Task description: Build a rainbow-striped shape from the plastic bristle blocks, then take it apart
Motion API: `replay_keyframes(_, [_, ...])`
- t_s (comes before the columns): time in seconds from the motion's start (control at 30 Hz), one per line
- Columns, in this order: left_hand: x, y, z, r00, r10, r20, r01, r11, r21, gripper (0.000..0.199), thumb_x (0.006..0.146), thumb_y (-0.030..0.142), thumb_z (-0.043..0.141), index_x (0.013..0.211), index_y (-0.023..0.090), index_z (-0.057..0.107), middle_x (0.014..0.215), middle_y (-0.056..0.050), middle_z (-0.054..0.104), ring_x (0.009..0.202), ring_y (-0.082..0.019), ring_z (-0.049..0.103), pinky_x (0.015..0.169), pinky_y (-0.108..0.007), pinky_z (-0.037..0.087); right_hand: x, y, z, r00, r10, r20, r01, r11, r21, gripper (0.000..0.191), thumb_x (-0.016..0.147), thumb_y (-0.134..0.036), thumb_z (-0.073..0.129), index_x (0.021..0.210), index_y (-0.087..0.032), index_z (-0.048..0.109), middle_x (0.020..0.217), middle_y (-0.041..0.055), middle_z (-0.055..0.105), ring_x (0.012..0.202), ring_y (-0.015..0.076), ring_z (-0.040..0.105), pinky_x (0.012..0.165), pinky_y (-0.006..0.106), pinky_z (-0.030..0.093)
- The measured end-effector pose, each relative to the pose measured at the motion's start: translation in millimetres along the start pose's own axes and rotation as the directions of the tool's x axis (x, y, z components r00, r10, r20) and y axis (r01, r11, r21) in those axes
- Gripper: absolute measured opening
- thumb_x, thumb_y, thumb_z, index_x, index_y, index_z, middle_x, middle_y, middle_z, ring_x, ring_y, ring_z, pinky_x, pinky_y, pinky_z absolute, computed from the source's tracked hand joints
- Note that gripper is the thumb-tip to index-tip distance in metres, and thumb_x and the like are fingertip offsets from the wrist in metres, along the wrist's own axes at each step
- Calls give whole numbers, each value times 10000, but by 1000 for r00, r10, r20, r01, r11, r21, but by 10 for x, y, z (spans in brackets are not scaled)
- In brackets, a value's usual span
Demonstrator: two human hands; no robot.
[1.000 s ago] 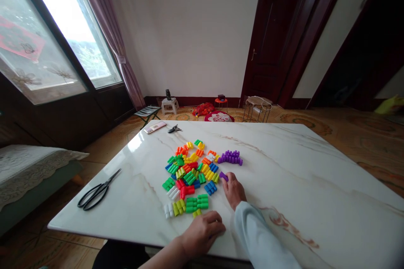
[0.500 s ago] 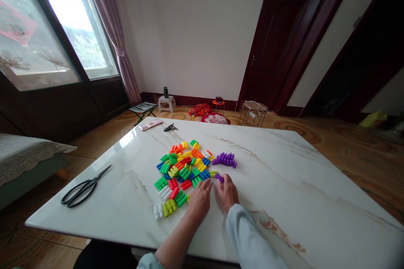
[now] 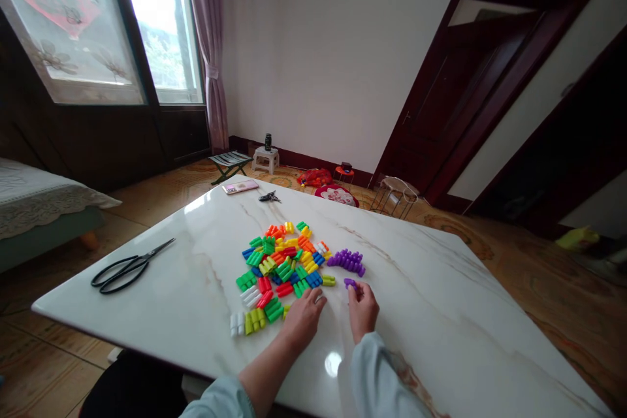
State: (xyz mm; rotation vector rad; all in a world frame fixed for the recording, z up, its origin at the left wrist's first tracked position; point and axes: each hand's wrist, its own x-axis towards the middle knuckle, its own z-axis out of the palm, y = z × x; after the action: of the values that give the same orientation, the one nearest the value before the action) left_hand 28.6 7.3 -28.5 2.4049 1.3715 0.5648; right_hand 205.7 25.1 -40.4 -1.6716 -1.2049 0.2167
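Observation:
My right hand (image 3: 363, 310) pinches a small purple building block (image 3: 349, 283) between thumb and fingertips, just above the white table. Behind it stands a joined group of purple blocks (image 3: 347, 261), apart from the held piece. My left hand (image 3: 304, 315) rests at the near edge of a loose pile of building blocks (image 3: 285, 269) in green, red, yellow, orange, blue and white. Its fingers are slightly bent and apart, with nothing visible in them. A yellow-green block (image 3: 328, 281) lies between the two hands, at the pile's right side.
Black-handled scissors (image 3: 130, 268) lie on the left of the marble-patterned table (image 3: 441, 300). A phone (image 3: 240, 187) and a small dark clipper-like tool (image 3: 269, 196) lie at the far edge. Beyond are a folding stool (image 3: 230, 160), a white stool (image 3: 265, 158) and a wire-framed stool (image 3: 398, 191).
My right hand has drawn the purple block a little to the right, away from the pile and the yellow-green block. My left hand has shifted slightly left. The camera view has tilted.

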Motion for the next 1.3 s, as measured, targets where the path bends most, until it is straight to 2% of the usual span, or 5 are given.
replay_keyframes(0.17, [-6, 14, -25, 1000, -4, 9, 4, 999, -49, 392, 842, 69, 398, 1132, 216, 616, 1259, -67, 550, 1121, -233, 481, 914, -335, 430, 156, -181, 94, 999, -18, 26, 25, 961, -277, 215, 781, -360, 470, 743, -196, 602, 673, 102, 694, 603, 225, 637, 573, 299, 440])
replay_keyframes(0.37, [-3, 34, -74, 1000, -3, 22, 4, 999, -48, 414, 842, 115, 403, 1164, 256, 623, 1235, -47, 579, 1078, -229, 498, 890, -316, 443, 107, -381, 402, 973, -86, 216, 110, 988, -104, 166, 777, -295, 498, 778, -184, 621, 690, 73, 700, 610, 190, 642, 580, 270, 464])
replay_keyframes(0.73, [-2, -11, 19, 1000, 19, 17, -20, 1000, 19, 503, 778, 43, 400, 1191, 243, 605, 1345, -42, 518, 1123, -253, 484, 910, -357, 455, 516, -229, 142, 926, -179, 334, 290, 901, -323, 236, 802, -209, 469, 945, -166, 652, 879, 77, 676, 796, 197, 620, 700, 288, 444])
replay_keyframes(1.1, [8, 12, -29, 998, -1, 57, 1, 1000, 6, 469, 811, 66, 413, 1208, 243, 589, 1349, -40, 507, 1159, -241, 457, 936, -357, 450, 215, -42, 240, 943, -256, 211, 308, 911, -274, 209, 836, -272, 424, 820, -181, 612, 931, 93, 613, 849, 202, 583, 766, 290, 434])
replay_keyframes(1.3, [6, 8, -9, 999, 14, 51, -16, 999, 40, 444, 820, 70, 423, 1201, 225, 590, 1346, -48, 508, 1144, -249, 468, 915, -367, 465, 290, -121, 329, 986, -62, 157, 115, 928, -353, 318, 827, -376, 478, 1048, -175, 585, 868, 71, 669, 776, 208, 611, 628, 277, 395])
